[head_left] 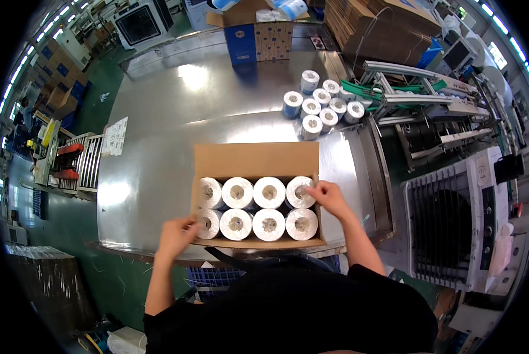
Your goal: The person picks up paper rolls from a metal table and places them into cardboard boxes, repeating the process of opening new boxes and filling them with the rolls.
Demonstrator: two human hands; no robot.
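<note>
Left hand: the left hand (180,233), lower centre-left of the frame, bends its fingers at the carton's left wall, beside the near-left roll; whether it grips the wall or the roll, I cannot tell.
Right hand: the right hand (330,199), right of centre, has its fingers drawn narrow at the far-right roll and right wall; a firm hold cannot be made out.
Open carton: the open carton (255,160) sits at the centre of the frame, back flap raised.
Packed rolls: eight packed rolls (269,205) stand on end inside, two rows of four.
Metal table: the metal table (152,153) bears the carton.
Loose rolls: the loose rolls (310,107) cluster upright, upper right of centre, near the conveyor (418,101).
Blue-and-tan box: the blue-and-tan box (273,42) stands at upper centre.
</note>
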